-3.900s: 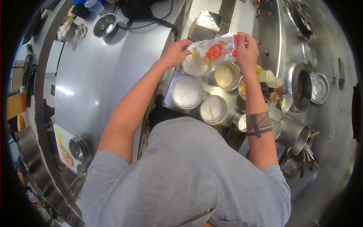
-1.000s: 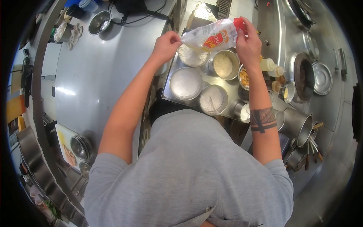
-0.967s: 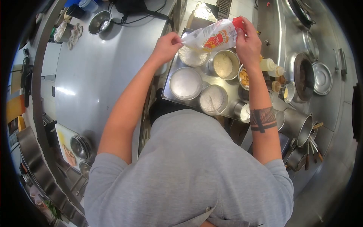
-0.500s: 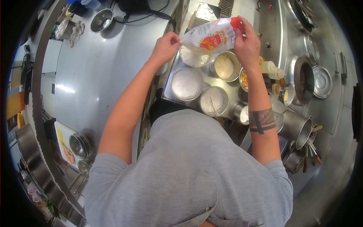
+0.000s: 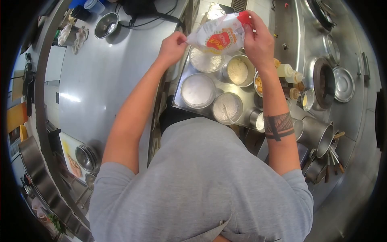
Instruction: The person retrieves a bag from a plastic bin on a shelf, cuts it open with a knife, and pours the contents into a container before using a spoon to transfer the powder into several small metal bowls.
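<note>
A white plastic bag point(image 5: 219, 35) with a red end and a red-and-yellow printed emblem is stretched between my two hands. My left hand point(image 5: 173, 47) pinches its left corner, fingers closed. My right hand point(image 5: 259, 42) grips the red end on the other side. Below the bag, a round container of white powder point(image 5: 205, 60) is partly covered by it. Close by stand a metal container of pale yellowish powder point(image 5: 238, 71), a container with a smooth white surface point(image 5: 198, 91) and another of white powder with a utensil in it point(image 5: 227, 108).
A steel table point(image 5: 105, 92) runs along the left, with a metal bowl point(image 5: 107, 26) and stacked bowls point(image 5: 86, 157) on it. Squeeze bottles point(image 5: 285, 71), a large pot point(image 5: 317, 137) and a dark wok-like pan point(image 5: 323, 84) are on the right.
The bag and both hands have shifted slightly to the left, with the bag's right end a little higher. Both hands keep their hold on it.
</note>
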`<state>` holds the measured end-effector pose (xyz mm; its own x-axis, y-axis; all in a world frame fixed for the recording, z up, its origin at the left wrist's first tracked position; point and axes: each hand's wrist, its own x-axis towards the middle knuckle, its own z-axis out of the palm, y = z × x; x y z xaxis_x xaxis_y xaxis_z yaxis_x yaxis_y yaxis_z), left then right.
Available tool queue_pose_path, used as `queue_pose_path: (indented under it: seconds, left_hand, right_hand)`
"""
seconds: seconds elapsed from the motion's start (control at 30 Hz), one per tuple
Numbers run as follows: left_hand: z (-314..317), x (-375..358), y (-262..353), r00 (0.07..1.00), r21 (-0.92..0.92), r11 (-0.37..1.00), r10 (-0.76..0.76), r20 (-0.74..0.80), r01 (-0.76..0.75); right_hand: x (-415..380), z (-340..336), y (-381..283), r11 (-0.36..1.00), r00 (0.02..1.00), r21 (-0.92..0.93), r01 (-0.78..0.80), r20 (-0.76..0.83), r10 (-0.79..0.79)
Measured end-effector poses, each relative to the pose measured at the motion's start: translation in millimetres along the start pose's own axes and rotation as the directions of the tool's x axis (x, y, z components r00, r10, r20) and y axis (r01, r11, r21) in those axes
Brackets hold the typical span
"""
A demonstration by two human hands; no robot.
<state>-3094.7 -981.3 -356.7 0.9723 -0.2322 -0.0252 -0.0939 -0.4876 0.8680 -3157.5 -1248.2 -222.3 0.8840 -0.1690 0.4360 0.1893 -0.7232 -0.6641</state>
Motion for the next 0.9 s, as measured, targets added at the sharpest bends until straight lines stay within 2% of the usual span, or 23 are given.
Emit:
queue_pose_path:
  seconds: [0.07, 0.23, 0.3, 0.4, 0.5, 0.57, 0.7, 0.9]
  left_hand:
    - [-1.6, 1.1, 0.3, 0.999, -0.019, 1.0, 0.024, 0.024, -0.023]
    - [-0.2, -2.2, 6.9, 0.997, -0.065, 0.995, 0.071, 0.007, -0.07]
    - [2.9, -5.1, 9.8, 0.996, -0.141, 0.988, 0.063, 0.056, -0.055]
    - [11.0, -6.8, 5.6, 0.999, -0.103, 0.994, 0.035, 0.029, -0.032]
    - [17.5, -10.5, -1.8, 1.0, -0.085, 0.996, 0.02, 0.006, -0.019]
    - [19.9, -11.3, -6.7, 1.0, -0.073, 0.997, -0.011, 0.006, 0.011]
    - [23.1, -9.0, -15.8, 0.996, -0.093, 0.992, -0.085, -0.006, 0.084]
    - [19.6, -9.4, -8.4, 0.997, -0.118, 0.992, -0.059, -0.052, 0.053]
  right_hand:
    - [2.4, 0.5, 6.0, 0.999, 0.998, -0.006, 0.052, -0.047, -0.053]
    - [8.7, -6.2, 25.0, 0.999, 0.995, -0.039, 0.023, -0.094, -0.027]
    - [6.7, -5.6, 32.7, 0.999, 0.994, -0.044, 0.007, -0.104, -0.012]
    - [3.5, -5.1, 25.2, 0.999, 0.993, 0.029, -0.017, -0.119, 0.021]
    - [3.9, -6.1, 13.7, 0.997, 0.993, 0.068, 0.029, -0.112, -0.022]
    - [3.7, -6.6, 11.5, 0.99, 0.986, -0.03, 0.141, -0.086, -0.143]
    - [3.8, -8.1, 8.7, 0.992, 0.991, 0.013, 0.123, -0.062, -0.122]
    - [-2.4, -4.0, 7.3, 0.984, 0.98, 0.078, 0.161, -0.135, -0.149]
